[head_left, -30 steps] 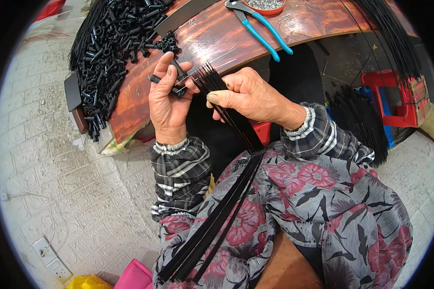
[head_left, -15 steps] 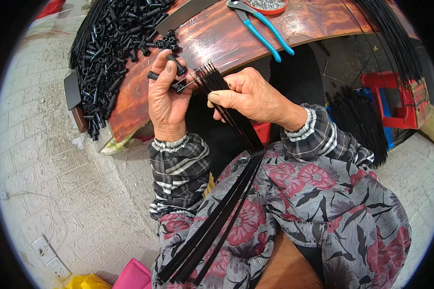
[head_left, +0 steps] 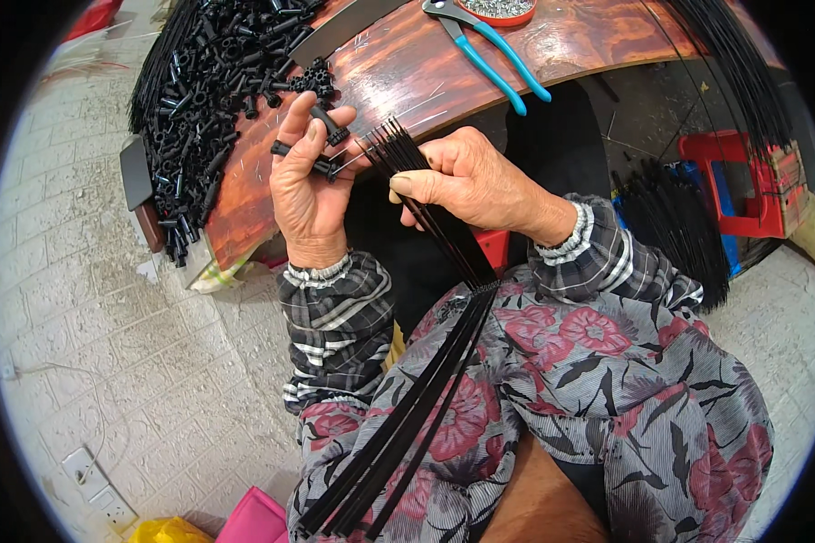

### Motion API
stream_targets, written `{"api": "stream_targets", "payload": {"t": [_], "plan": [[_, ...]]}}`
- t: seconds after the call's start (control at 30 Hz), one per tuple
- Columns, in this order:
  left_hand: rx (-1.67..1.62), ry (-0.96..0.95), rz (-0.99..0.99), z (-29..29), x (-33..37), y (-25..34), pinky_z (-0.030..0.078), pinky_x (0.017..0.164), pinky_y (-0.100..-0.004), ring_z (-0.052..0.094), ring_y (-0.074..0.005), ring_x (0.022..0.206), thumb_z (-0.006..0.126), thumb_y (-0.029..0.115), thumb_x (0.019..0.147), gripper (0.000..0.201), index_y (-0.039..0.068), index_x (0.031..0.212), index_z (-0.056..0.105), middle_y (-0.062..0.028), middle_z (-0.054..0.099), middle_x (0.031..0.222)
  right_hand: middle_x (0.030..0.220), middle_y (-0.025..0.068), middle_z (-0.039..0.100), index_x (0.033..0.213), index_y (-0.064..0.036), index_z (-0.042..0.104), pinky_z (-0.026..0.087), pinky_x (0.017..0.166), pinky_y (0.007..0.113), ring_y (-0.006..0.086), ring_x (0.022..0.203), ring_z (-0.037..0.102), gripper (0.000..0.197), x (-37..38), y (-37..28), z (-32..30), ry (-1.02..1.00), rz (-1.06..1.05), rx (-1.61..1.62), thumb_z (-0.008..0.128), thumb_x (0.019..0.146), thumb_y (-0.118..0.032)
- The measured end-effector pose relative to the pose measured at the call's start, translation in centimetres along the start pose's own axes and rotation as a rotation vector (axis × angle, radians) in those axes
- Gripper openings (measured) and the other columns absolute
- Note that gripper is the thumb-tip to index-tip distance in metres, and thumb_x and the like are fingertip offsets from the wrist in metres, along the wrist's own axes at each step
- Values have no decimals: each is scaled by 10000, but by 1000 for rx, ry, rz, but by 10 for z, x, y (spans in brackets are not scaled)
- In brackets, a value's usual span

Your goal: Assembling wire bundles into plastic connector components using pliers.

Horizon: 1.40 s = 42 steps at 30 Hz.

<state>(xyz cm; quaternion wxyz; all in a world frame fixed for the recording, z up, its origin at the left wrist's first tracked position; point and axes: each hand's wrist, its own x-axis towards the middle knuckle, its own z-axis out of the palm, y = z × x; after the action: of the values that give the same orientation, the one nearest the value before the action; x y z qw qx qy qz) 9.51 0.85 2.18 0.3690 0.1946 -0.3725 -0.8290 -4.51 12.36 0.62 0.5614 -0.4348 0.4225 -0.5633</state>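
My left hand (head_left: pixel 312 204) is closed around a few small black plastic sleeves (head_left: pixel 329 127), which stick out between the fingers. One sleeve lies by the fingertips, close to the thin wire ends of a black cable bundle (head_left: pixel 448 231). Thumb and fingers of my right hand (head_left: pixel 480 181) pinch that bundle near its upper end, where the cables fan out side by side. The bundle slants down over my lap, gathered at a narrow band and then spreading into several flat strands. A thin wire spans the gap between the hands; whether it enters a sleeve I cannot tell.
A large heap of black plastic sleeves (head_left: pixel 217 100) covers the left of the wooden table (head_left: pixel 389 81). Blue-handled pliers (head_left: pixel 493 54) lie at its edge beside a red dish (head_left: pixel 500 11) of small metal pieces. More black cables (head_left: pixel 670 226) stand near a red stool (head_left: pixel 733 185).
My left hand has shifted slightly left with the sleeves, leaving more of the thin wire showing. My right hand and the cable bundle have stayed almost still.
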Motion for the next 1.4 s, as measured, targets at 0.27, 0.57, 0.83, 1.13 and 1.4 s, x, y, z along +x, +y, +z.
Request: {"api": "stream_targets", "payload": {"t": [0.27, 0.57, 0.83, 1.13, 1.4], "plan": [[-70, -27, -27, -2, 2, -2, 538, 591, -336, 599, -215, 692, 534, 64, 818, 280, 55, 1098, 510, -156, 590, 914, 610, 58, 608, 746, 28, 588, 451, 481, 197, 85, 526, 568, 217, 0, 2, -1, -5, -27, -33, 534, 826, -167], [40, -16, -11, -3, -5, -7, 522, 601, -277, 603, -176, 727, 548, 34, 801, 316, 62, 1113, 508, -93, 592, 881, 605, 60, 611, 739, 26, 586, 444, 473, 194, 80, 522, 565, 219, 0, 0, -1, 9, 3, -26, 530, 827, -167], [-19, -14, -35, 1, -10, -17, 512, 592, -246, 599, -151, 709, 564, 18, 780, 368, 42, 1139, 485, -93, 599, 869, 605, 64, 612, 723, 29, 590, 442, 468, 198, 80, 518, 562, 238, 1, 4, -2, 7, -31, -19, 529, 827, -176], [-13, 29, -19, 2, -12, -21, 486, 615, -230, 577, -125, 708, 583, 20, 769, 349, 56, 1107, 508, -77, 601, 886, 614, 66, 613, 737, 38, 590, 442, 458, 199, 78, 520, 561, 229, 0, 3, -1, 5, -4, -22, 532, 822, -167], [-55, 97, 84, 6, -11, -35, 464, 662, -232, 563, -116, 735, 588, 16, 768, 297, 76, 1055, 543, -47, 605, 913, 608, 71, 609, 725, 37, 590, 441, 448, 194, 83, 509, 563, 207, 0, 4, -1, 57, -36, -103, 543, 812, -145]]}}
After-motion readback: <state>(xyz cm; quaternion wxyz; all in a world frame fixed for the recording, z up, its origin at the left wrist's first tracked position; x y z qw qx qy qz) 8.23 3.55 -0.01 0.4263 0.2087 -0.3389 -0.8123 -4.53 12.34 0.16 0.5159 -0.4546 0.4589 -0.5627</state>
